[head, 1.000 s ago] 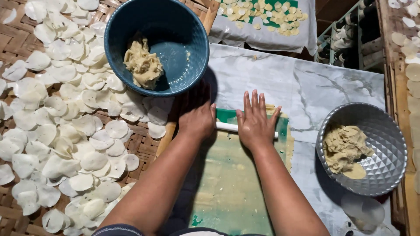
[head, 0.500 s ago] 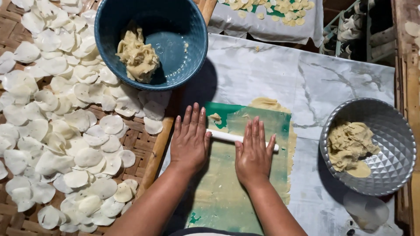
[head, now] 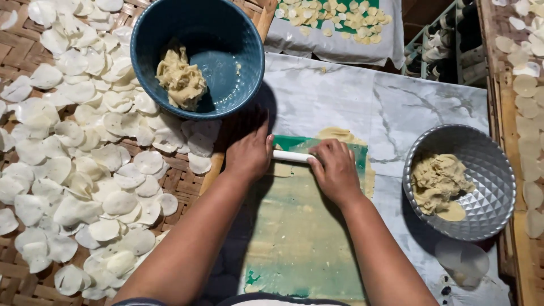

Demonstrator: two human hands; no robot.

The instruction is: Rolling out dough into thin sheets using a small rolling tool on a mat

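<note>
The woven tray [head: 22, 51] on the left carries many thin pale rounds [head: 85, 170], some lying right at its edge beside the green sheet [head: 300, 238]. The blue bowl [head: 198, 54] of dough overhangs the marble slab [head: 340, 96] just beyond the left hand [head: 249, 154]; a long forward push could knock it. Both hands, the right hand [head: 335, 170] included, press palm-down, fingers curled, on a white roller [head: 292, 156] near the sheet's far end, where dough [head: 340, 135] risks squeezing past the edge.
</note>
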